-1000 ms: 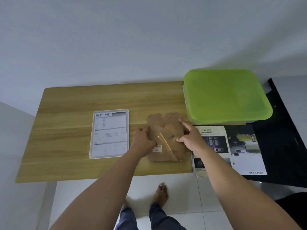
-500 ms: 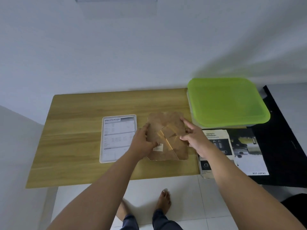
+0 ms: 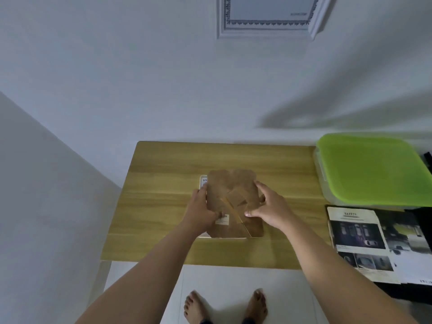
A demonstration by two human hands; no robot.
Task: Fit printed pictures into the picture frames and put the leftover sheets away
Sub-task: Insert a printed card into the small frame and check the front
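**Two hands gripping the frame back over the table**

Both hands are holding the brown fibreboard backing panel (image 3: 230, 183) above the middle of the light wooden table (image 3: 161, 183). The left hand (image 3: 201, 206) is gripping the panel's left edge, thumb lying on top by the small white label (image 3: 222, 220). The right hand (image 3: 268, 204) is wrapping round the right edge, thumb pressing the face beside the folded stand flap (image 3: 235, 198).

The panel is covering most of the clear picture frame with the printed specification sheet (image 3: 203, 180), which is lying flat mid-table. Only the frame's far-left corner and near edge are showing. Cannot tell if panel and frame are touching.

A clear box with a lime-green lid (image 3: 369, 169) is sitting at the table's far-right corner. Printed car sheets (image 3: 357, 242) are lying on a black surface (image 3: 409, 294) just right of the table.
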